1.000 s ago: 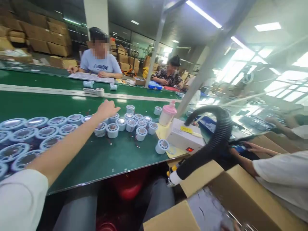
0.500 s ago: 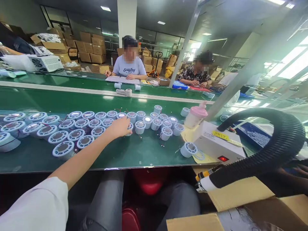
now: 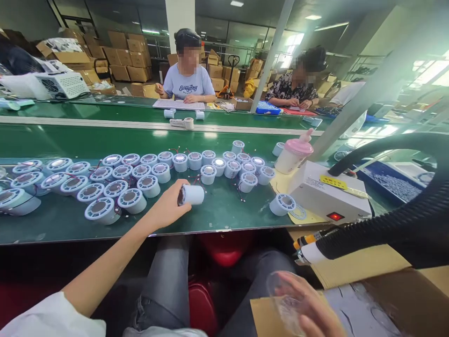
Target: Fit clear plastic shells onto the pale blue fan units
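Note:
My left hand (image 3: 168, 205) is closed on a light-blue cylindrical housing (image 3: 195, 194), tipped on its side just above the green table (image 3: 206, 220). The dark end of the housing faces my palm. Low at the right, my right hand (image 3: 314, 306), slightly blurred, grips a clear round plastic piece (image 3: 280, 299), perhaps a cover, over an open cardboard box (image 3: 264, 318). Several more light-blue housings (image 3: 132, 200) with round grey tops and thin dark wires stand in rows to the left and ahead. A lone housing (image 3: 282, 204) sits at the right near the table edge.
A white box with a lit red switch (image 3: 298, 192) stands at the right, beside a pink-topped bottle (image 3: 293, 157). A black corrugated hose (image 3: 372, 231) arches over the right side. A blue tray (image 3: 386, 187) holds small grey parts. Two people work across the table.
My left hand has lifted a housing out of the group and brought it nearer, turned sideways. My right hand has come into view with the clear plastic piece. The camera view has shifted.

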{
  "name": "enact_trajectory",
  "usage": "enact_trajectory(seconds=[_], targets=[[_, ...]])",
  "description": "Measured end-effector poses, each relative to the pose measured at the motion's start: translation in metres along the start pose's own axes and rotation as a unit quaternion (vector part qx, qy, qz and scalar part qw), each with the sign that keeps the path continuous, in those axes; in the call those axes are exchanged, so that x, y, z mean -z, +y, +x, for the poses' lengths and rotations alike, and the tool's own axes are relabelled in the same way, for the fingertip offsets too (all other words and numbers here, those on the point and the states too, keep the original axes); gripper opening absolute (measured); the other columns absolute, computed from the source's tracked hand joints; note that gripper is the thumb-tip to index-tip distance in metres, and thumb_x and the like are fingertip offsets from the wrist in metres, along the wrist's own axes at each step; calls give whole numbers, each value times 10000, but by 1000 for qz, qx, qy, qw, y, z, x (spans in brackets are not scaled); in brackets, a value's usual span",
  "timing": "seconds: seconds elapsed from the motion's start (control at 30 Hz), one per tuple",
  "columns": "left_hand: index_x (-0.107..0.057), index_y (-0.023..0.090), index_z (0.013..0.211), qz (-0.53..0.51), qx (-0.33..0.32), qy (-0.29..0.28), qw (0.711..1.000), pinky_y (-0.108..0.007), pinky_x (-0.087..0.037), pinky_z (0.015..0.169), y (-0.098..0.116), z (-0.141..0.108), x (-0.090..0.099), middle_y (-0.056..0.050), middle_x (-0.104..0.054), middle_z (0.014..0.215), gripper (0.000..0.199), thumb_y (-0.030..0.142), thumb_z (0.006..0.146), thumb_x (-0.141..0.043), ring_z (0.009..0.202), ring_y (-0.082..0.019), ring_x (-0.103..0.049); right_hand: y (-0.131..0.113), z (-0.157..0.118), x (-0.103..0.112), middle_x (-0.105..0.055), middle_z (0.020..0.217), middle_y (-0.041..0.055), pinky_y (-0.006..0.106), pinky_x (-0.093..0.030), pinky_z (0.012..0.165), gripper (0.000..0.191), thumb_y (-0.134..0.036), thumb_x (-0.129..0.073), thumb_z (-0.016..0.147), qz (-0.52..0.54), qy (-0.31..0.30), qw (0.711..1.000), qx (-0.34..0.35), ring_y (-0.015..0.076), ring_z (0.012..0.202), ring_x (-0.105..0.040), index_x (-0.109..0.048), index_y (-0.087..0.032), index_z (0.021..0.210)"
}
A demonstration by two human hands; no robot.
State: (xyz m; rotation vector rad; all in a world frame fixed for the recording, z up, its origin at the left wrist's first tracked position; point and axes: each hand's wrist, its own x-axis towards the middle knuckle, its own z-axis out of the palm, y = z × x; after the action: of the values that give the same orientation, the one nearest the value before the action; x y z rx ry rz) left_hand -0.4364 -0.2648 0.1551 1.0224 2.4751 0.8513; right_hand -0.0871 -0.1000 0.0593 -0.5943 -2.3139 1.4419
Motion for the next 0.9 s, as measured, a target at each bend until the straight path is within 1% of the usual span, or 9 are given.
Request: enact_trajectory(seconds=[0.07, 0.13, 0.23, 0.33, 0.43, 0.53, 0.63, 0.77, 0.9], targets=[[-387, 253, 1127, -275, -1, -88, 957, -289, -494, 695, 0, -16, -9, -11, -591, 976, 518, 240, 635, -551, 779, -166, -599, -24, 9, -21, -578, 1297, 125, 369, -559, 874, 448, -373, -548, 870, -66, -31, 995, 68, 289, 1077, -646, -556, -317, 1315], [-438, 234, 1035, -471, 55, -194, 859, -277, -480, 605, 3, -28, -26, -13, -588, 896, 412, 322, 648, -548, 705, -159, -579, -41, 18, -39, -556, 1299, 137, 385, -551, 889, 500, -323, -569, 860, -150, -18, 982, 114, 290, 1126, -608, -510, -300, 1357], [-520, 175, 867, -523, 136, -295, 788, -261, -437, 539, 9, -37, -58, -43, -579, 798, 342, 500, 760, -510, 651, -151, -551, -57, 30, -57, -509, 1319, 154, 447, -545, 869, 524, -295, -592, 844, -268, 13, 950, 159, 306, 1095, -580, -502, -295, 1360], [-562, 153, 907, -473, 117, -381, 785, -259, -450, 603, 16, -40, -78, -46, -604, 828, 347, 465, 763, -602, 696, -147, -562, -66, 39, -66, -451, 1367, 163, 491, -532, 832, 520, -252, -607, 823, -361, 51, 916, 167, 325, 1051, -546, -526, -294, 1335], [-550, 175, 1020, -352, -32, -449, 821, -268, -462, 703, 25, -41, -78, -40, -628, 949, 325, 381, 782, -626, 816, -163, -578, -66, 44, -68, -482, 1332, 161, 494, -524, 804, 410, -146, -618, 779, -403, 63, 904, 125, 343, 1049, -520, -642, -255, 1173], [-546, 210, 1086, -184, -173, -400, 881, -277, -448, 760, 31, -41, -70, -29, -619, 1042, 323, 300, 788, -634, 857, -167, -570, -62, 45, -63, -530, 1240, 136, 461, -513, 841, 228, -67, -642, 726, -327, 18, 940, 92, 319, 1088, -518, -685, -220, 888], [-528, 217, 1163, -122, -242, -310, 911, -305, -438, 844, 31, -43, -70, -51, -594, 1115, 444, 318, 761, -688, 951, -200, -564, -63, 43, -57, -536, 1168, 104, 398, -498, 890, 113, -152, -718, 719, -155, -25, 986, 47, 259, 1090, -544, -629, -204, 765], [-487, 225, 1299, -135, -291, -248, 914, -343, -436, 916, 18, -43, -82, -76, -547, 1104, 739, 448, 660, -785, 1015, -223, -531, -70, 41, -54, -558, 1062, 86, 310, -501, 777, 177, -297, -581, 861, 4, -1, 999, -32, 205, 985, -575, -613, -196, 719], [-608, 235, 1216, -164, -330, -237, 899, -391, -453, 945, 5, -40, -98, -92, -513, 1085, 670, 427, 611, -824, 1040, -242, -525, -74, 40, -55, -576, 955, 72, 278, -481, 678, 282, -337, -580, 844, 96, 55, 990, -88, 189, 875, -582, -602, -188, 605]])
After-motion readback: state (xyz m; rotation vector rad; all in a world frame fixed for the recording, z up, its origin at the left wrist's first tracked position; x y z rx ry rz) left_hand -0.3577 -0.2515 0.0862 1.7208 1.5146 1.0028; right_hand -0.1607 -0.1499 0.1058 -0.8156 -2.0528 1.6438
